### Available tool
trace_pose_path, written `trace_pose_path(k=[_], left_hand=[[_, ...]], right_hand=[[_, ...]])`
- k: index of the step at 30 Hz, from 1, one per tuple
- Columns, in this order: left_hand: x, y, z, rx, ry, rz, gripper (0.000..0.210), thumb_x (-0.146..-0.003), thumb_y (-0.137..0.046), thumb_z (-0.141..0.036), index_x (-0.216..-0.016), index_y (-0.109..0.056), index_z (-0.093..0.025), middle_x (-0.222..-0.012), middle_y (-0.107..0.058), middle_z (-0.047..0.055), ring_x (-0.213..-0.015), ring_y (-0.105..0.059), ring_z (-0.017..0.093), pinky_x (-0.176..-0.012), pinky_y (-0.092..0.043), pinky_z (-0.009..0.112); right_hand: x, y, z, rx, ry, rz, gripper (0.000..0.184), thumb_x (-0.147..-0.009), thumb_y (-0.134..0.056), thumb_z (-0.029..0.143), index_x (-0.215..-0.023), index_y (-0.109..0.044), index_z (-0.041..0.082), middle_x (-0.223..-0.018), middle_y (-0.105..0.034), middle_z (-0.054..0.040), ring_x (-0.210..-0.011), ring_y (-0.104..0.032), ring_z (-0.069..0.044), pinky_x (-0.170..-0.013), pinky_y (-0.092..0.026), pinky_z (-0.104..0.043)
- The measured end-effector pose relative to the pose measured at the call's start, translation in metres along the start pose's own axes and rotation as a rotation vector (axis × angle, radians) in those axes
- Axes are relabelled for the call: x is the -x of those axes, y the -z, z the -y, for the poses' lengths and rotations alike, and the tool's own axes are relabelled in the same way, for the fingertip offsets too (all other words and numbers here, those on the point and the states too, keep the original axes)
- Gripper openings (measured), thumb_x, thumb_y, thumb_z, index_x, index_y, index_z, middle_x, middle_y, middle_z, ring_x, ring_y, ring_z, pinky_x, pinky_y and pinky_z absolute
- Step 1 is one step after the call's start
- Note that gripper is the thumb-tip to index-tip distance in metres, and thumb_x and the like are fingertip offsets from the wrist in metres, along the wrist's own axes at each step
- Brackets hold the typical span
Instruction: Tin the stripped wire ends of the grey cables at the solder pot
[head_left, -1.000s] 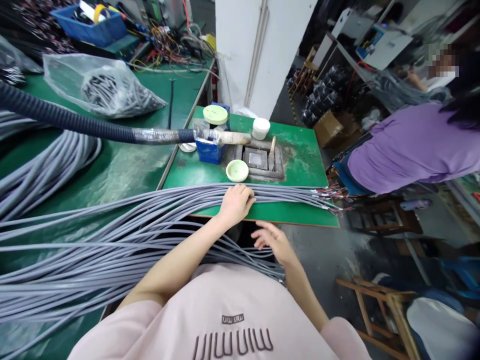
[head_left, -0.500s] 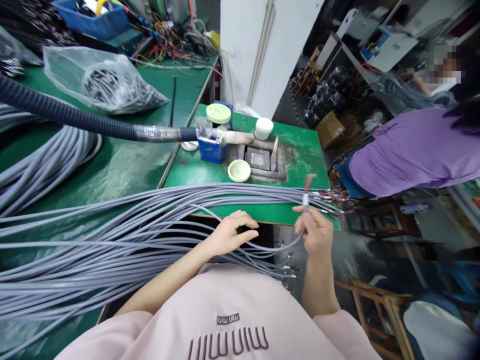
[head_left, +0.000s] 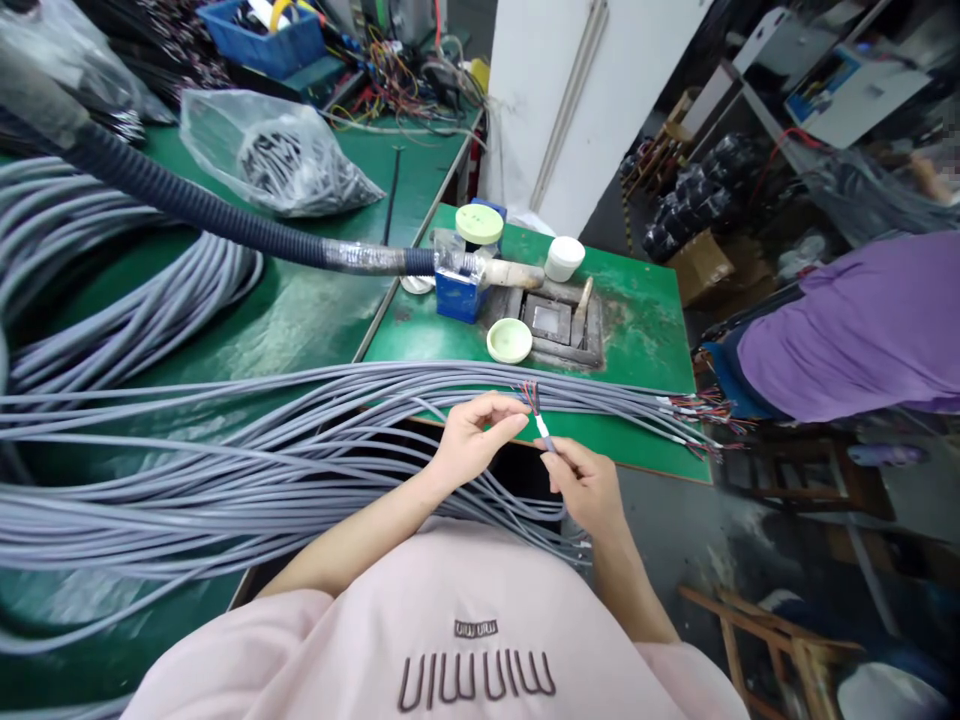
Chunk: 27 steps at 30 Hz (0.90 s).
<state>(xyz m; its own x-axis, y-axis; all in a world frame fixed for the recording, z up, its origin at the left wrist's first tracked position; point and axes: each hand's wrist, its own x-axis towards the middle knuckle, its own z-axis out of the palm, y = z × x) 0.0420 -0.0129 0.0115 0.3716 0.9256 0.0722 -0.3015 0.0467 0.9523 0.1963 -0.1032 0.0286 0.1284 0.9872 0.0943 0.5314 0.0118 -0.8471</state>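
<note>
My right hand (head_left: 586, 482) is closed around the end of a grey cable (head_left: 549, 443), just below its white sleeve. Thin red and dark wires (head_left: 531, 397) fan out of the cable's tip, pointing up and away from me. Beside those wires is my left hand (head_left: 480, 435), its fingers curled, with a small gap between thumb and forefinger; I see nothing held in it. A bundle of grey cables (head_left: 337, 385) runs across the bench behind both hands, its stripped ends (head_left: 705, 408) at the right edge. More grey cables (head_left: 300, 515) pass under my left forearm.
On the green bench (head_left: 645, 340) stand a square solder pot (head_left: 551, 320), a shallow pale-green dish (head_left: 509, 341), a white tub (head_left: 564, 259) and a blue box (head_left: 459, 295) bearing a hose nozzle (head_left: 514, 274). A co-worker in purple (head_left: 862, 330) is at the right.
My right hand has brought the cable end leftward, close to my left hand. The left thumb and forefinger have come nearer together. The view has shifted, so the bench appears further right.
</note>
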Motion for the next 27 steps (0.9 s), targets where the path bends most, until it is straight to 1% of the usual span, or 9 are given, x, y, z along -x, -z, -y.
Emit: trace_pose_path(k=[5, 9, 14, 21, 27], left_hand=[[-0.004, -0.001, -0.002, -0.137, -0.065, -0.071, 0.017, -0.076, -0.07, -0.034, -0.082, -0.073, -0.018, -0.059, -0.055, -0.003, -0.051, -0.041, 0.007, -0.048, -0.035, 0.021], [-0.008, -0.001, -0.003, -0.153, -0.094, -0.134, 0.018, -0.073, -0.071, -0.034, -0.078, -0.073, -0.017, -0.059, -0.056, -0.002, -0.051, -0.04, 0.007, -0.05, -0.034, 0.022], [-0.012, 0.001, -0.003, -0.169, -0.079, -0.154, 0.018, -0.071, -0.072, -0.032, -0.078, -0.074, -0.016, -0.056, -0.054, -0.003, -0.05, -0.039, 0.007, -0.049, -0.033, 0.022], [-0.018, 0.004, -0.005, -0.202, -0.046, -0.174, 0.019, -0.068, -0.075, -0.031, -0.078, -0.073, -0.015, -0.052, -0.047, -0.005, -0.048, -0.036, 0.006, -0.048, -0.032, 0.021], [-0.023, 0.006, -0.007, -0.175, -0.029, -0.185, 0.022, -0.064, -0.077, -0.033, -0.074, -0.073, -0.014, -0.05, -0.048, -0.006, -0.047, -0.035, 0.005, -0.047, -0.032, 0.02]], right_hand=[[-0.003, -0.007, 0.002, 0.078, 0.04, -0.01, 0.023, -0.089, -0.051, 0.029, -0.097, -0.07, 0.02, -0.058, -0.063, 0.0027, -0.044, -0.053, -0.01, -0.047, -0.041, -0.021], [-0.006, -0.011, 0.002, 0.139, 0.067, -0.022, 0.023, -0.09, -0.051, 0.029, -0.098, -0.07, 0.02, -0.064, -0.068, 0.0012, -0.047, -0.055, -0.01, -0.048, -0.042, -0.021], [-0.011, -0.014, 0.002, 0.241, 0.143, -0.025, 0.022, -0.091, -0.05, 0.028, -0.098, -0.069, 0.019, -0.071, -0.071, -0.0011, -0.049, -0.057, -0.01, -0.049, -0.041, -0.021], [-0.016, -0.017, 0.003, 0.364, 0.226, -0.028, 0.023, -0.092, -0.048, 0.028, -0.096, -0.069, 0.018, -0.067, -0.07, -0.0015, -0.049, -0.057, -0.012, -0.051, -0.039, -0.023], [-0.018, -0.02, 0.005, 0.408, 0.26, -0.03, 0.024, -0.092, -0.048, 0.027, -0.095, -0.07, 0.016, -0.062, -0.068, -0.0018, -0.047, -0.056, -0.012, -0.052, -0.038, -0.023]])
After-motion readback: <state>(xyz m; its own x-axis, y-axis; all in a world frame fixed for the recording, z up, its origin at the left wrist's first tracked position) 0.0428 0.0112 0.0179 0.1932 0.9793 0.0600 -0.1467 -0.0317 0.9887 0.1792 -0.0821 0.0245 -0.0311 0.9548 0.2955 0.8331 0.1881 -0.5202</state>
